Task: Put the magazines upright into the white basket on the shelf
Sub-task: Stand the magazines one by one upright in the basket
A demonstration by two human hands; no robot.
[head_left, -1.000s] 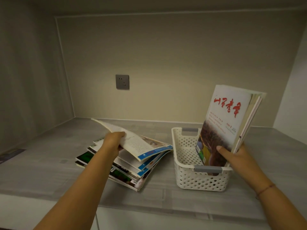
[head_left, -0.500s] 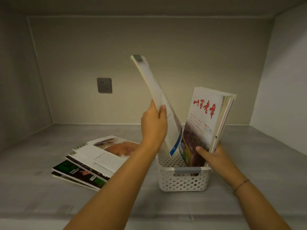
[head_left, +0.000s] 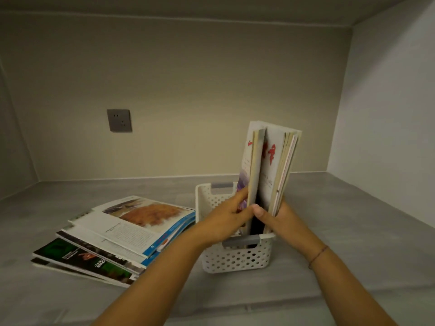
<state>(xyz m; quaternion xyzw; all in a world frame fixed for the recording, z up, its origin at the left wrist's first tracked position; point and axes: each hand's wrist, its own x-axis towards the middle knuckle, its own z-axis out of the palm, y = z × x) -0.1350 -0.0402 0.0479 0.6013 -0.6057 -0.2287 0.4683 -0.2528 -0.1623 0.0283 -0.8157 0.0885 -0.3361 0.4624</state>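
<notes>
A white perforated basket [head_left: 235, 258] with grey handles stands on the grey shelf. Several magazines stand upright in it, one with red lettering on a white cover [head_left: 270, 165]. My left hand [head_left: 226, 217] grips a thin magazine [head_left: 250, 165] that stands on edge at the left of the upright group. My right hand [head_left: 273, 217] holds the upright group [head_left: 286, 165] from the right, its thumb pressed at the front. A fanned pile of flat magazines [head_left: 117, 238] lies on the shelf left of the basket.
A grey wall socket [head_left: 119, 120] sits on the back wall. The shelf [head_left: 341, 231] is an alcove with side walls left and right and a ceiling above. The shelf's front edge runs along the bottom of the view.
My left hand has brought the lifted magazine down into the basket, from tilted in the air to upright against the others. My right hand still steadies the standing group.
</notes>
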